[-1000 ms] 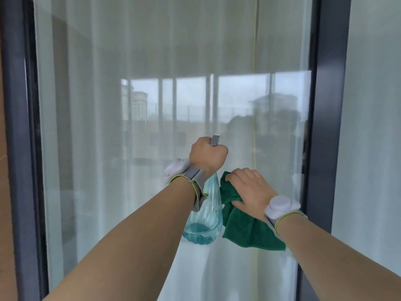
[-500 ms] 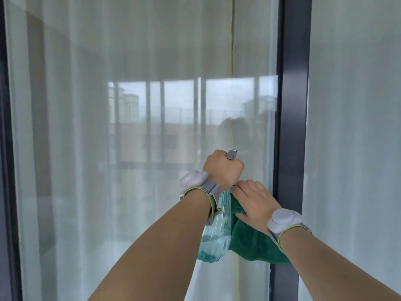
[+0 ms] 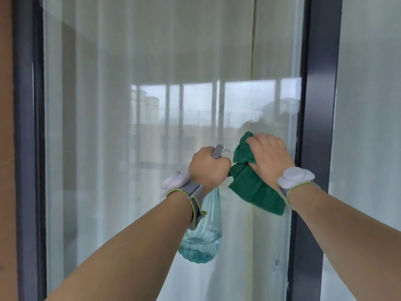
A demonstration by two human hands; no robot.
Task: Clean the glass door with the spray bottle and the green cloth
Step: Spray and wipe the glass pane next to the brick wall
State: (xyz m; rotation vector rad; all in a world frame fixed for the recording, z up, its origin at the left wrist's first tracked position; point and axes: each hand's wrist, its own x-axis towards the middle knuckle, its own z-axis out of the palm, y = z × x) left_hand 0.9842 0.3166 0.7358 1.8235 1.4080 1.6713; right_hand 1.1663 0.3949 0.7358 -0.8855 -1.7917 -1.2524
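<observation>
The glass door [image 3: 130, 127] fills the view, with white curtains behind it and reflections of buildings on it. My left hand [image 3: 207, 168] grips the head of a clear spray bottle [image 3: 202, 242] with pale blue liquid in its bottom; the grey nozzle [image 3: 218, 151] points at the glass. Just to its right, my right hand [image 3: 269, 155] presses a bunched green cloth [image 3: 253, 185] against the pane close to the right frame. Part of the cloth hangs below my wrist. A hazy patch lies on the glass above the cloth.
A dark door frame [image 3: 316, 127] runs vertically just right of my right hand, with another glass panel [image 3: 368, 127] beyond it. A second dark frame [image 3: 28, 148] stands at the far left beside a brown wall [image 3: 5, 148].
My right hand has carried the green cloth upward along the glass, from below the bottle hand to level with the nozzle. My left hand still grips the bottle. The view has shifted left.
</observation>
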